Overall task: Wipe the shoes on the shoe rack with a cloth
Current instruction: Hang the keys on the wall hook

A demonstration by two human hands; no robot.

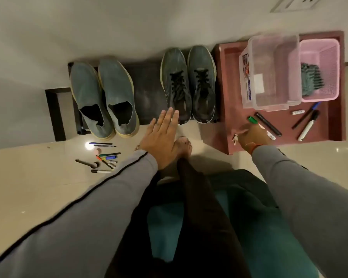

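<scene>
Still clothless, my left hand [161,135] lay flat and wide by the rack's [147,87] front edge; my right hand's [251,135] grip I couldn't tell. Bare-palming the shoe [176,85] would only smear dust.

On the shoe rack [147,81] you have slip-ons [102,97] left, lace-up sneakers [189,83] right. Right of the rack: a tray [229,77] holding a tub [269,73], basket [319,71] and markers [267,124].

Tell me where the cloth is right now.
In the head view the folded dark green cloth lies inside the pink basket at the right, on the maroon table, beside the clear plastic box. Neither hand holds it.
</scene>
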